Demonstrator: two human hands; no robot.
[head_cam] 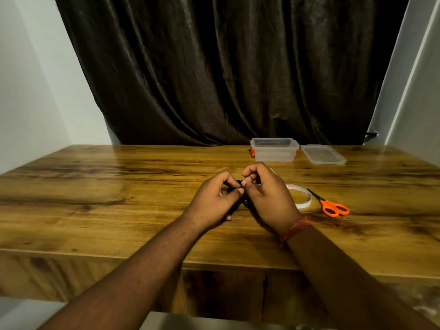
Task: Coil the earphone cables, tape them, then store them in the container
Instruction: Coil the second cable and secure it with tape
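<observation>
Glossy streaked wooden desk [119, 186]; at its centre the left hand [214, 201] and right hand [266, 198] pinch a small black earphone cable [238, 182] bundle, mostly hidden; clear plastic container [274, 150] open near the far edge.

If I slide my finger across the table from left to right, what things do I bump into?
left hand → right hand → tape roll → orange scissors

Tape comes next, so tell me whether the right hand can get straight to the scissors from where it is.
Probably yes. The scissors lie flat on the table just right of the tape roll, beside the right hand, with nothing over them. But that hand and the left hand both pinch the dark cable, so it must let go first.
</observation>
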